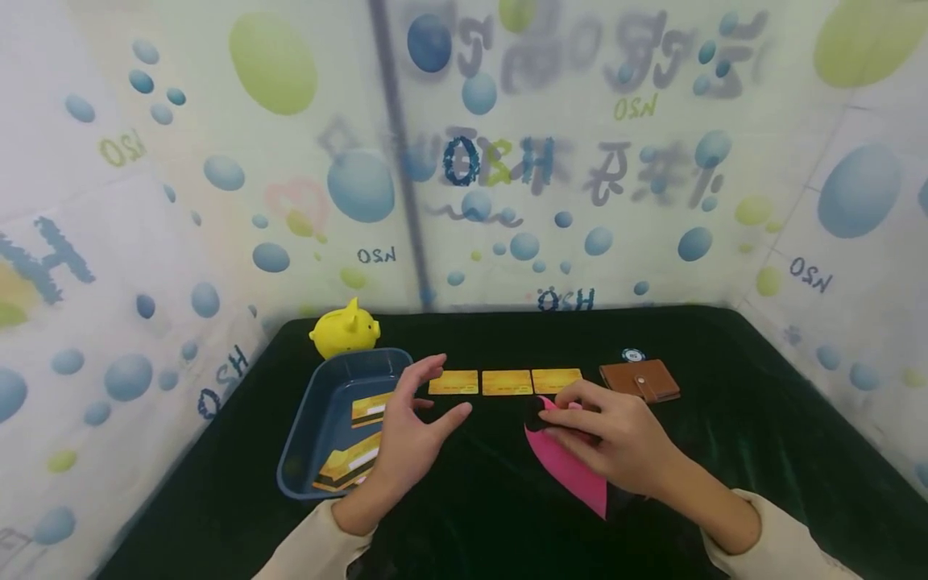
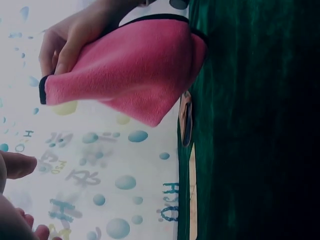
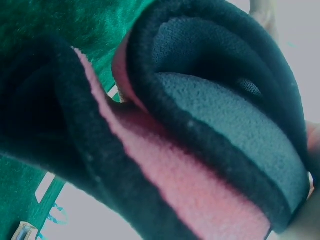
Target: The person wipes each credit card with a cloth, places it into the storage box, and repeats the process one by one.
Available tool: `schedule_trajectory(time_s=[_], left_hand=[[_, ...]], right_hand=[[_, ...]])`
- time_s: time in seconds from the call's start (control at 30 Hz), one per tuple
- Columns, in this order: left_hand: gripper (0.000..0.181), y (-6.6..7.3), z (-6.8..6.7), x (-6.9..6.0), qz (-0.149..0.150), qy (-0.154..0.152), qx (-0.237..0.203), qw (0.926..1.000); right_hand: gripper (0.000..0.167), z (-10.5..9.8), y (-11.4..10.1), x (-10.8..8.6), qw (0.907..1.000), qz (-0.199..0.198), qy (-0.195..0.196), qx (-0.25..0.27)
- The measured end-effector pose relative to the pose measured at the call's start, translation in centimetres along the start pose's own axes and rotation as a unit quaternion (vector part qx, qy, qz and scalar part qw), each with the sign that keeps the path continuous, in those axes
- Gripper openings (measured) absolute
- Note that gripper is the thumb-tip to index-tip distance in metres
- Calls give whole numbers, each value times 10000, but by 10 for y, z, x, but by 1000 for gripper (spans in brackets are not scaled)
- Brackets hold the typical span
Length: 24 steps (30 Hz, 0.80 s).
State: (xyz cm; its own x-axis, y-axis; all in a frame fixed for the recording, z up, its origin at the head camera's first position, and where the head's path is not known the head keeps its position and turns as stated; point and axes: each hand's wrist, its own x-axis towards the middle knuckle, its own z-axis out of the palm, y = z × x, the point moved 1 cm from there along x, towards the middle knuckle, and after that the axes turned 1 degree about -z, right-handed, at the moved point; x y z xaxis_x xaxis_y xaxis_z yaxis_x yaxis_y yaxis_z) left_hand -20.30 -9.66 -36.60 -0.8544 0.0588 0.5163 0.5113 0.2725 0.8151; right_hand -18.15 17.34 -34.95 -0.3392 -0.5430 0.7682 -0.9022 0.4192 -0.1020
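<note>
My right hand pinches a pink cloth by its upper edge, and the cloth hangs above the table in front of the row of cards. In the left wrist view the cloth shows a fuzzy pink face and black trim; in the right wrist view its folded dark grey side fills most of the picture. To the left, my left hand holds nothing, fingers and thumb spread apart, beside the blue tray. Behind the hands lie three gold cards in a row.
Several gold cards lie inside the tray. Behind the tray stands a yellow piggy bank. A brown wallet and a round chip lie at the right on the dark green tablecloth. A patterned curtain closes the back.
</note>
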Motion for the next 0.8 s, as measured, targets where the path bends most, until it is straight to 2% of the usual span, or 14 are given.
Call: schedule_trajectory(time_s=[0.47, 0.8], left_hand=[[55, 4, 23, 0, -316, -595, 237, 9974], [54, 2, 44, 5, -275, -981, 120, 9947]], right_hand=[[33, -2, 0, -1, 10000, 67, 51, -22], [38, -5, 4, -6, 9998, 179, 92, -21]])
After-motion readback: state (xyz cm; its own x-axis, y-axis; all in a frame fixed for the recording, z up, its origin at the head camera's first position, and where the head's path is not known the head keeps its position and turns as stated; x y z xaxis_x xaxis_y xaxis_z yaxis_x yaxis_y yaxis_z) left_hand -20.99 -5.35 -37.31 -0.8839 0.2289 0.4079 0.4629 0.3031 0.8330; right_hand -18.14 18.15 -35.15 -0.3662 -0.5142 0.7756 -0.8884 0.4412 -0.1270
